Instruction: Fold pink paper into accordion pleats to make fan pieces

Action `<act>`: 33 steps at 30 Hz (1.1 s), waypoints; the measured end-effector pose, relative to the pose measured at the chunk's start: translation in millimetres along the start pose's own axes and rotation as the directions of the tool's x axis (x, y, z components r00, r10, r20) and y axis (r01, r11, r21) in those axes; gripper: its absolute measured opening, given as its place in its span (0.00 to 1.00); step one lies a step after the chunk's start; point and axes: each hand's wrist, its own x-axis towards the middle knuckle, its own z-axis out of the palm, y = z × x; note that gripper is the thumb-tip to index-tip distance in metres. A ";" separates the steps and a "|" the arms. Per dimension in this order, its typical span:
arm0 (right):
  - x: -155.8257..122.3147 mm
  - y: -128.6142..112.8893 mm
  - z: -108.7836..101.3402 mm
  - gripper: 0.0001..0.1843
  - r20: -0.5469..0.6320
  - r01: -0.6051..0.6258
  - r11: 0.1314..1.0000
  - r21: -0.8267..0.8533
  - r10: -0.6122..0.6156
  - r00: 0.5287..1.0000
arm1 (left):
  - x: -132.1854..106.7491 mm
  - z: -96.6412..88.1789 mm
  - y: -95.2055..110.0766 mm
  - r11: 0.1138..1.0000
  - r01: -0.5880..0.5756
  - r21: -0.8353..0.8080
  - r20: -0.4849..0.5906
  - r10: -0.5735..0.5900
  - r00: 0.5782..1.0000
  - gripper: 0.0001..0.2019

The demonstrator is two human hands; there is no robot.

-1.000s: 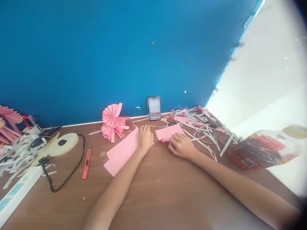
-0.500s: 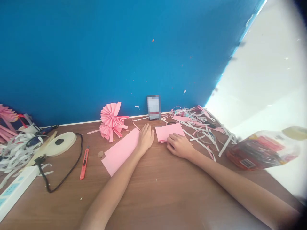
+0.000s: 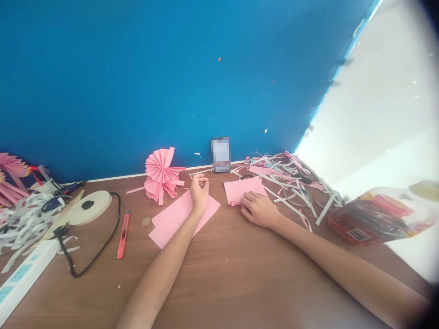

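Left hand [image 3: 199, 189] has turned up, fingers curled, on pink sheet [image 3: 173, 219] angled near-left to far-right.

We are lifting our left hand [image 3: 200, 191] off the pink sheet [image 3: 173, 220]. Flat on it a second ago, it is now curling its fingers at the sheet's 12 o'clock edge; we cannot tell whether they are pinching it. The sheet's 3 o'clock corner, covered before, is now showing.
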 end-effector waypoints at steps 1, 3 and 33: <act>0.1 -0.2 -0.1 0.09 -0.002 0.001 1.000 -0.003 -0.001 1.000 | -0.4 0.1 1.5 1.000 -0.014 0.025 -0.009 0.015 1.000 0.12; 0.1 -0.6 -0.5 0.09 -0.005 0.002 1.000 -0.011 -0.002 1.000 | -1.7 0.6 5.2 0.997 -0.043 0.057 -0.019 0.044 0.999 0.09; -4.1 4.9 8.0 0.10 -0.202 -0.071 0.985 -0.156 0.038 0.979 | -48.1 16.9 56.5 0.457 -0.831 0.319 0.766 0.392 0.510 0.13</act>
